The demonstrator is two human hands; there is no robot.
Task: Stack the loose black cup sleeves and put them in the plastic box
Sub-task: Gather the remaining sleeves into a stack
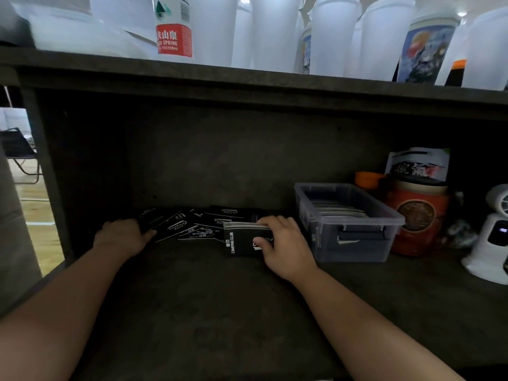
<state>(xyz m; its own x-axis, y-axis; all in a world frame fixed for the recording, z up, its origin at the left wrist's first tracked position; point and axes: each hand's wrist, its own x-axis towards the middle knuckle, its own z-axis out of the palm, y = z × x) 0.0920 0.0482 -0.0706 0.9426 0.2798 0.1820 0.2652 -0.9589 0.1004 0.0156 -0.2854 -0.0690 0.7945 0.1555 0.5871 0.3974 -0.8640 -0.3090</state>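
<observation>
Right hand (286, 244) is grasping a squared-up stack of flat black card cup sleeves with white print (243, 240), fingers over the top edge, thumb on the front face, stack standing on edge on the dark lower shelf (220, 312). Left hand (125, 236) lies on the left end of the scattered loose black sleeves (189, 225); its fingers reach onto the pile, but I can't tell whether they're gripping one or just pressing flat. The loose pile sits between my two hands, towards the back of the shelf, touching the held stack on its left side. Step in hand, as I read it: feed loose ones onto the stack. Best done by sliding each sleeve flat towards the right hand, aligning edges before adding, and keeping the pinch firm so the stack doesn't fan. The clear plastic storage box (354, 243) sits just right of my right hand, open, with sleeves already inside.
</observation>
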